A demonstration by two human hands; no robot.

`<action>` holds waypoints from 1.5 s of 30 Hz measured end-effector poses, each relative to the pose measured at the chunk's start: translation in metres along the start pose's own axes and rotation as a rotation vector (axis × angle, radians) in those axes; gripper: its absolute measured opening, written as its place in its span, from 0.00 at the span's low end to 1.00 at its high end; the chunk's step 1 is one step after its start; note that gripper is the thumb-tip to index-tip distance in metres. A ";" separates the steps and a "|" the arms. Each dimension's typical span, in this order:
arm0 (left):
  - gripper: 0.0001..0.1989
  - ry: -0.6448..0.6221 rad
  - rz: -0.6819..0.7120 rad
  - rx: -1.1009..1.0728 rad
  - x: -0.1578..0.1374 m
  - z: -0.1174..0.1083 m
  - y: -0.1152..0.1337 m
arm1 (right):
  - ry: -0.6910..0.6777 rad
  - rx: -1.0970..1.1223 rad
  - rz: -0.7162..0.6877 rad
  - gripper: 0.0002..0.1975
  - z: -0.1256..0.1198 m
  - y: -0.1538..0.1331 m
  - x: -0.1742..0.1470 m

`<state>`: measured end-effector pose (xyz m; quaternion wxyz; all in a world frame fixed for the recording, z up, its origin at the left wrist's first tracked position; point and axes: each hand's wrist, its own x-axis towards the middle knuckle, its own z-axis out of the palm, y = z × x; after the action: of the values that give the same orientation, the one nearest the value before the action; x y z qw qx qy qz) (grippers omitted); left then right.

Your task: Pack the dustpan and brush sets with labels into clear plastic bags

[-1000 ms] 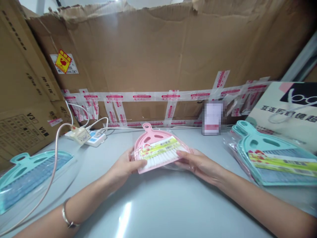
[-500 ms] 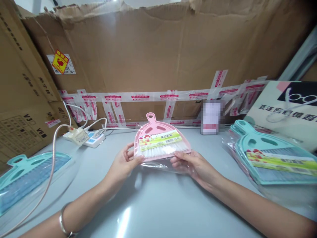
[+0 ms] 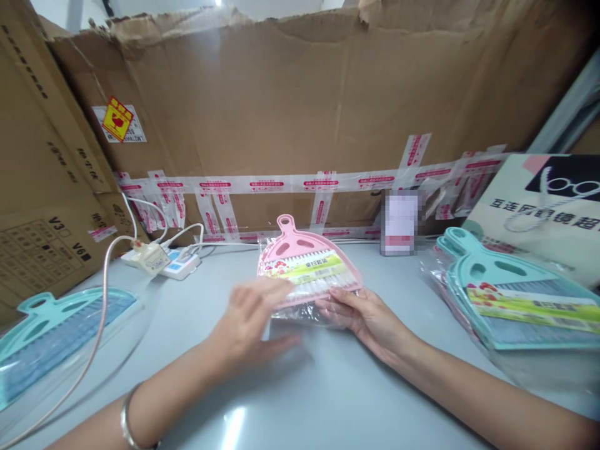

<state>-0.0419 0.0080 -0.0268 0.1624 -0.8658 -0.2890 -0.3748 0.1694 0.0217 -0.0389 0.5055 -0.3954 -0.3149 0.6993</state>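
In the middle of the head view a pink dustpan [image 3: 307,242] lies tilted in a clear plastic bag, its handle pointing away. A white-bristled brush and a yellow-green printed label [image 3: 304,267] show through the film. My right hand [image 3: 370,322] pinches the dustpan's near right corner, thumb on top and fingers beneath. At the near left corner, my left hand [image 3: 250,322] is blurred, with its fingers stretched over the bag's edge and the thumb held apart. Whether those fingertips touch the plastic I cannot tell.
Bagged turquoise dustpans [image 3: 506,275] are stacked on the right, and another turquoise dustpan [image 3: 56,322] lies on the left under a cable [image 3: 104,294]. A power strip [image 3: 180,265], a phone [image 3: 400,222] and a large cardboard box [image 3: 300,112] stand at the back.
My left hand has let go of the dustpan's left corner and swung right and nearer, its fingers now extended. My right hand keeps its hold, and the dustpan has barely moved.
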 end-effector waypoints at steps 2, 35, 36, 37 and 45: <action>0.18 -0.121 0.239 0.061 0.002 0.003 0.007 | -0.013 0.017 0.006 0.12 0.004 0.001 -0.003; 0.07 -0.513 0.450 0.156 0.009 -0.029 0.013 | -0.049 -0.170 0.196 0.08 -0.002 0.002 -0.006; 0.06 -0.514 0.433 0.154 0.008 -0.027 0.012 | -0.067 -0.216 0.205 0.09 -0.005 0.000 -0.004; 0.07 -0.512 0.412 0.153 0.006 -0.026 0.010 | -0.093 -0.273 0.211 0.10 -0.008 -0.002 -0.001; 0.07 -0.555 0.402 0.194 0.006 -0.026 0.001 | -0.173 -1.227 0.105 0.23 -0.029 -0.042 0.002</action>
<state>-0.0522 -0.0033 -0.0052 0.2298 -0.9547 -0.1803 -0.0568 0.2133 0.0372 -0.0185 0.1241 -0.5707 -0.6793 0.4444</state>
